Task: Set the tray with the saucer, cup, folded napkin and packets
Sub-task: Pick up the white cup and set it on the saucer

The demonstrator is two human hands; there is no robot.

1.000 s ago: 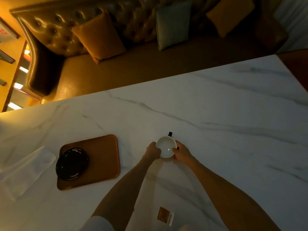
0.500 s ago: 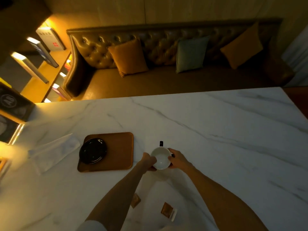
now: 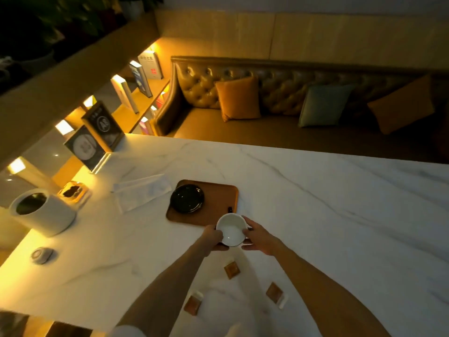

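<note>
A: Item one, the cup (image 3: 231,230)?
B: White, mouth up, gripped from both sides: left hand (image 3: 213,239) with fingers curled on its left wall, right hand (image 3: 258,238) with fingers wrapped on its right wall. It sits at the near right corner of the tray (image 3: 220,201); whether it is lifted or resting I cannot tell in this dim light.

A: Tray contents?
B: Brown wooden tray on the marble table (image 3: 340,215), holding one black saucer (image 3: 187,198) at its left end.

A: Napkin?
B: Folded napkin (image 3: 143,194), pale, flat on the table just left of the tray.

A: Packets?
B: Three brown packets (image 3: 232,269) on the table, near side, between the forearms.

A: Other stock?
B: White cylindrical container (image 3: 43,211), far left.
</note>
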